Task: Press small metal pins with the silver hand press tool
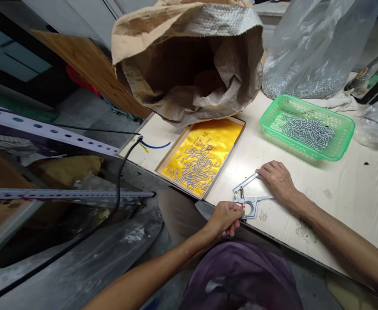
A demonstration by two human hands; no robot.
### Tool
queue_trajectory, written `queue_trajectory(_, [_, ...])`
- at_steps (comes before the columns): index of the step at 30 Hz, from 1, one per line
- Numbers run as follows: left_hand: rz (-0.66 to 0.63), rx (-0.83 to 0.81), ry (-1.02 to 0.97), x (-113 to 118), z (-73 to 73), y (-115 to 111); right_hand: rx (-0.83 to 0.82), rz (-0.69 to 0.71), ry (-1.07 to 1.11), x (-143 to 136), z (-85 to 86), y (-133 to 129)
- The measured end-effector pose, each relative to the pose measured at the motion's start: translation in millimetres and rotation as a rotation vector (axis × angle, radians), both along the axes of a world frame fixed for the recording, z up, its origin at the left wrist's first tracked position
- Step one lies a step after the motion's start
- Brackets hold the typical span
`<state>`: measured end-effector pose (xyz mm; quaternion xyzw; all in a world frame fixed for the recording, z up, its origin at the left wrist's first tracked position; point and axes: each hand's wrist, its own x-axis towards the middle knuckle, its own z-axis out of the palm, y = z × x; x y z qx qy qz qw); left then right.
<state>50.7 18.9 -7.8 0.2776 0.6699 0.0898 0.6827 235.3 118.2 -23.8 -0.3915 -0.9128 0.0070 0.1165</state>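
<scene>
A grey metal hand-lever tool (255,207) lies at the table's front edge, its two handles spread apart. It has a ring-shaped opening and a thin rod with a spring and a red band. My right hand (277,181) is closed on the end of the upper lever, with the lower handle passing beneath the palm. With its fingers pinched, my left hand (224,217) is at the rod's lower end beside the ring; what lies between the fingertips is hidden. To the left, small ridged, spring-like metal pieces (197,170) lie spread on yellow cloth in a shallow tray (219,165).
A green plastic basket (340,148) holds many similar metal pieces. Behind the tray, a big brown paper sack (137,47) gapes open. Clear plastic bags (318,47) with metal pieces stand at the back right. A black cable (119,181) hangs by the table's left corner.
</scene>
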Motion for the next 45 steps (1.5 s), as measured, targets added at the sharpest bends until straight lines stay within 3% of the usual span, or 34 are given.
queue_trajectory(10, [0.001, 0.024, -0.006, 0, 1.7, -1, -0.029, -0.004, -0.121, 11, 13.0, -20])
queue_trajectory(16, [-0.057, -0.01, -0.001, 0, -0.3, 3, -0.235, 0.044, -0.106, 24, 27.8, -30])
queue_trajectory(19, [-0.157, -0.023, 0.046, -1, 5.5, 3, -0.334, 0.113, -0.047, 36, 30.1, -37])
queue_trajectory(21, [-0.28, 0.108, 0.18, -1, 13.6, 1, -0.344, 0.107, -0.035, 42, 27.4, -42])
queue_trajectory(24, [-0.503, 0.58, 0.485, 9, 24.3, 0, -0.328, 0.068, -0.013, 42, 20.7, -50])
queue_trajectory(27, [-0.775, 0.978, 0.62, 26, 23.2, 9, -0.3, 0.037, 0.002, 35, 15.9, -55])
queue_trajectory(30, [-0.995, 1.116, 0.635, 39, 14.0, 27, -0.289, 0.015, -0.011, 30, 15.1, -57])
queue_trajectory(34, [-1.148, 1.126, 0.619, 38, 9.5, 44, -0.23, -0.044, -0.064, 32, 18.2, -62])
queue_trajectory(38, [-1.157, 1.122, 0.629, 36, 12.2, 44, -0.146, -0.094, -0.14, 32, 19.8, -67])
queue_trajectory(45, [-1.024, 1.054, 0.689, 39, 10.0, 42, -0.13, -0.059, -0.138, 23, 11.4, -61])
